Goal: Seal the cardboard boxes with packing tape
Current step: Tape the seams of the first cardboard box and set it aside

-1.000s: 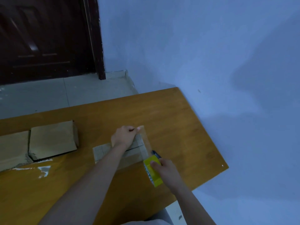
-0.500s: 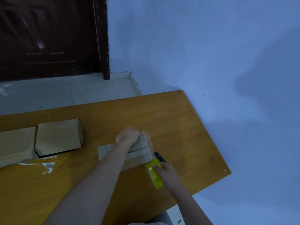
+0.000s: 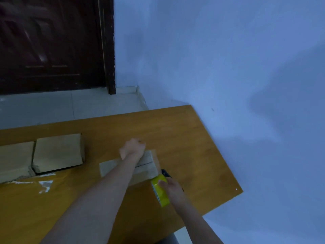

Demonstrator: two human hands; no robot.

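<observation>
Wooden table (image 3: 184, 138) stands against blue wall (image 3: 228, 59); dark door (image 3: 52, 43) behind, grey floor (image 3: 70, 106). Two boxes (image 3: 58, 152) lie at table left. Third box (image 3: 146, 166) near table front, under left hand (image 3: 132, 148); fingers curled over far edge, image blurred there. Right hand (image 3: 173, 188) grips yellow tape roll (image 3: 161, 190), touching box's near right corner. Tape strip runs over box's right end.

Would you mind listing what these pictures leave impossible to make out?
- Head view: left hand is motion-blurred; its fingers' contact with the box is unclear.
- The left forearm covers the box's top seam.
- Right hand hides the dark part behind the yellow tape roll.
- The frame's left edge cuts off the leftmost carton.
</observation>
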